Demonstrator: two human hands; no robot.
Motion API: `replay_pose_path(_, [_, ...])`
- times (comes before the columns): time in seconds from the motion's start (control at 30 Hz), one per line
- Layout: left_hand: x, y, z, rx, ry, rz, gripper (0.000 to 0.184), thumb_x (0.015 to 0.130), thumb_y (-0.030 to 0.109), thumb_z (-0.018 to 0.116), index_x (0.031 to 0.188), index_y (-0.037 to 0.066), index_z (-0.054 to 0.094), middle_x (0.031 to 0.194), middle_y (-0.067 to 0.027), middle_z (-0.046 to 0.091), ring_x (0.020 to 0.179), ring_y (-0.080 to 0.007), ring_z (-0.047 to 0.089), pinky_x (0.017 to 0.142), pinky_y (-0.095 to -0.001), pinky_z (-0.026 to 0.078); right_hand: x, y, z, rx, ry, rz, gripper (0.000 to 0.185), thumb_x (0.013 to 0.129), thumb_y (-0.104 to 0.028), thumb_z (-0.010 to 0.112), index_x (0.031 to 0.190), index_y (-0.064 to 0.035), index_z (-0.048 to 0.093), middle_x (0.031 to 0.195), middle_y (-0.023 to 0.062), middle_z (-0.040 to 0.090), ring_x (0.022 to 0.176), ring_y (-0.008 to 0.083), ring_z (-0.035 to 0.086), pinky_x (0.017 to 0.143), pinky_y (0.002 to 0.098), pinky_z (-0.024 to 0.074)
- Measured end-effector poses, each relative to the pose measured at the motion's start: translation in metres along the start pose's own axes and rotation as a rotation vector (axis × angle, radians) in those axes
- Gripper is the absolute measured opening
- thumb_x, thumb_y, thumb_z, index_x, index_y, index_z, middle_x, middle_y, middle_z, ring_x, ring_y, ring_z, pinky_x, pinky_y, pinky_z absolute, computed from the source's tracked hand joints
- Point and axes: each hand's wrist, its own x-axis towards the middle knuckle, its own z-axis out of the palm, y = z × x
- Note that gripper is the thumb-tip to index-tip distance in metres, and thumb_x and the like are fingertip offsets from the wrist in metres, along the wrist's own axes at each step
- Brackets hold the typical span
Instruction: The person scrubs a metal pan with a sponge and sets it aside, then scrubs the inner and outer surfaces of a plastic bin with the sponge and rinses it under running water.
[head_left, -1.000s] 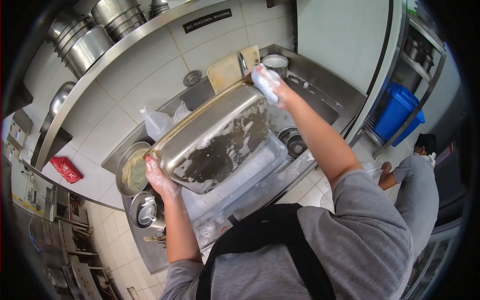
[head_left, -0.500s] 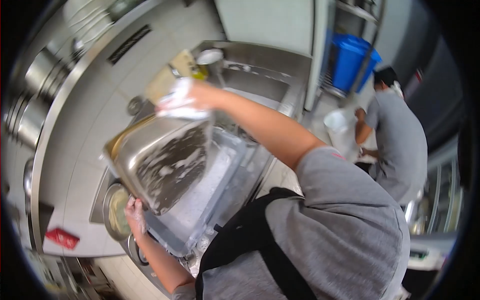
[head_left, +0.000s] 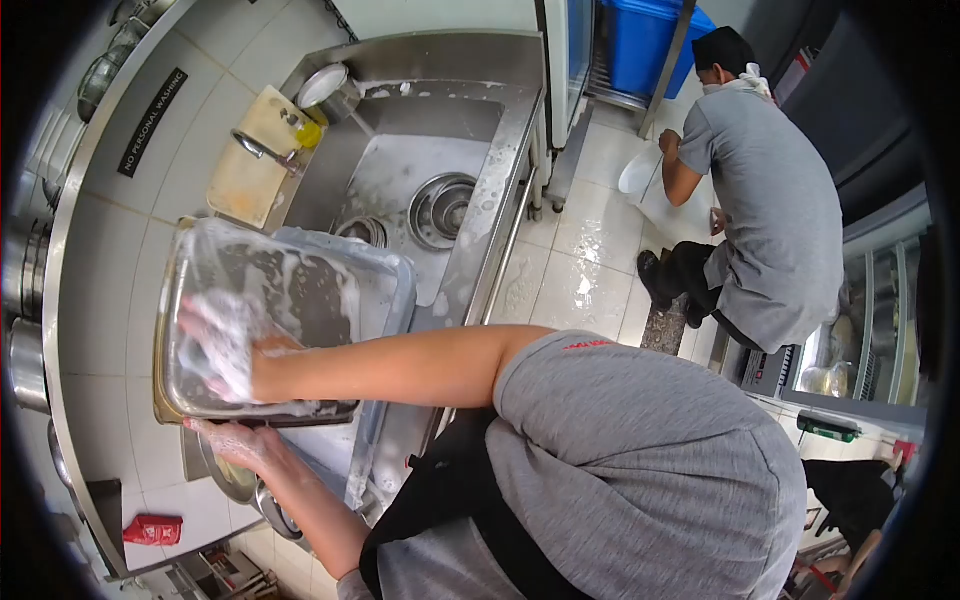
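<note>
A deep rectangular steel food pan [head_left: 290,270], streaked with suds, is tilted up over a grey plastic tub [head_left: 402,290]. My left hand [head_left: 238,446] grips its lower rim, with wet suds on the fingers. Against the pan's inside presses my right hand [head_left: 225,340], smeared by motion and wrapped in foam. A white, foam-covered wad [head_left: 235,365] shows under and around its fingers; its kind cannot be made out. A round bowl [head_left: 232,478] is partly hidden below my left hand.
A steel sink [head_left: 480,120] holds suds and round steel bowls [head_left: 443,208]. Beside the tap [head_left: 262,148] stands a bottle of yellow liquid [head_left: 307,131]. A co-worker [head_left: 765,200] crouches on the wet floor at right, holding a white container [head_left: 637,175]. Pots [head_left: 28,365] line a shelf at left.
My right hand has moved from the pan's upper rim down onto its inside. The pan has swung round and shifted left in view. My left hand still grips its rim.
</note>
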Motion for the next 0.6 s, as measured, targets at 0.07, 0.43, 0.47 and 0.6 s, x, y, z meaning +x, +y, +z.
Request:
replay_pose_path(0.07, [-0.007,-0.001,0.000,-0.047,0.020,-0.029,0.066,0.095,0.053,0.033,0.133,-0.001,0.041,0.132,-0.0169,0.046,0.118,-0.0312,0.047,0.098,-0.0465,0.041,-0.025,0.022,-0.005,0.463,-0.167,-0.282,0.050,0.072,-0.031,0.068,0.115,-0.0088,0.057,0.129,0.0151,0.045,0.103,0.0350,0.054,0.084,0.0457,0.0449])
replay_pose_path(0.43, [-0.050,0.007,0.000,-0.432,0.093,-0.155,0.064,0.092,0.059,0.034,0.132,0.010,0.044,0.137,-0.0068,0.043,0.123,-0.0264,0.042,0.103,-0.0413,0.034,0.007,0.013,-0.010,0.128,-0.265,-0.702,0.024,0.083,-0.026,0.055,0.095,-0.0078,0.064,0.096,0.0114,0.065,0.090,0.0257,0.062,0.081,0.0405,0.0473])
replay_pose_path(0.47, [-0.050,0.009,-0.005,-0.450,0.111,-0.134,0.064,0.092,0.059,0.034,0.133,0.011,0.044,0.137,-0.0066,0.043,0.123,-0.0264,0.042,0.103,-0.0418,0.034,-0.013,0.027,-0.012,0.210,-0.497,-0.625,0.023,0.080,-0.023,0.058,0.094,-0.0064,0.065,0.091,0.0096,0.065,0.085,0.0232,0.062,0.077,0.0404,0.0477])
replay_pose_path(0.6, [-0.060,0.013,-0.023,-0.492,0.133,-0.175,0.065,0.092,0.060,0.031,0.134,0.012,0.042,0.139,-0.0063,0.040,0.126,-0.0269,0.038,0.105,-0.0447,0.032,0.034,0.049,-0.054,-0.339,-0.951,-0.213,0.021,0.080,-0.026,0.059,0.092,-0.0108,0.067,0.090,0.0168,0.061,0.084,0.0257,0.059,0.075,0.0386,0.0459])
